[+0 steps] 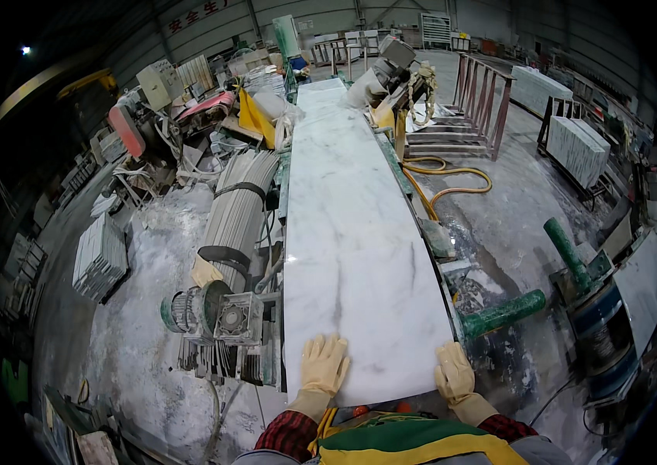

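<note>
A long white marble slab (351, 256) with faint grey veins lies flat on a green-framed machine bed and runs away from me. Cream rubber gloves cover both my hands. My left hand (324, 366) rests flat on the slab's near left corner, its fingers stretched forward and slightly apart. At the near right corner, my right hand (455, 372) lies along the slab's edge with fingers extended; whether the fingertips curl over that edge is hard to see. The slab's far end passes between yellow and clear plastic flaps.
Left of the bed sit a motor with gearbox (216, 314) and a strapped grey bundle (239, 205). On the right, a green roller (505, 313) juts out and a yellow hose (460, 172) loops over the floor. Beyond are a metal rack (483, 101) and stacked slabs (579, 146).
</note>
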`<state>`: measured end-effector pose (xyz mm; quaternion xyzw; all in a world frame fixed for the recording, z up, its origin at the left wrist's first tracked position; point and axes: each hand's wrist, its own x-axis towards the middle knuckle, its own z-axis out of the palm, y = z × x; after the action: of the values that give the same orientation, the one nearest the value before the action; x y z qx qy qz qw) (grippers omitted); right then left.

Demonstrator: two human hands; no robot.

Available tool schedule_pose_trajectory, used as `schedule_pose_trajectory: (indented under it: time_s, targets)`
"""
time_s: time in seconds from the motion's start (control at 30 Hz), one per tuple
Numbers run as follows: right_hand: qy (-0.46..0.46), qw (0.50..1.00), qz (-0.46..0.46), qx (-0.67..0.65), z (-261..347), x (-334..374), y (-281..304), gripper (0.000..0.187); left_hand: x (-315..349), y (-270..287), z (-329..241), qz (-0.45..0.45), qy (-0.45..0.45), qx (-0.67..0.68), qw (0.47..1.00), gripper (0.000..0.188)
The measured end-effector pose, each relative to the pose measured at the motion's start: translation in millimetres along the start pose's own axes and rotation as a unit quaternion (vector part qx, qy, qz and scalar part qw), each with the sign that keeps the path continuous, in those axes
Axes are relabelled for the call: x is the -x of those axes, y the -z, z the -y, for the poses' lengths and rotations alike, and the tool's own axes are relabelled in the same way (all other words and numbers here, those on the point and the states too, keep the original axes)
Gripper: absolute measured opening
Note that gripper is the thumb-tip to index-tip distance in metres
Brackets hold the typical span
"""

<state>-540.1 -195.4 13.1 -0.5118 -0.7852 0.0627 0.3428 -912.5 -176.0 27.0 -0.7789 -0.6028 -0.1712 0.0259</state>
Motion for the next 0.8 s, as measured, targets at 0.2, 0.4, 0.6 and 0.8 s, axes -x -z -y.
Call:
schedule_pose_trajectory:
  time_s: [0.2,0.4,0.6,0.8]
  targets:
    - [0.059,0.998,-0.02,0.022,-24.9,18.6,-21.1,0.041,5.5,0.7,-0.9,-0.006,0.001,0.005,1.0,0.048]
    - [0.081,0.996,-0.006,0.04,-34.3,26.1,-23.2,0.045,5.5,6.2,-6.5,-0.001,0.002,0.017,1.0,0.047]
    - [-0.135,0.989,-0.052,-0.018,-17.3,67.5,-4.7,0.06,10.2,2.7,-4.3,0.004,-0.003,0.001,1.0,0.05]
    - [-0.448,0.86,0.053,-0.237,-43.6,141.2,-2.4,0.053,5.9,11.1,-11.7,-0.006,-0.016,0.021,1.0,0.048]
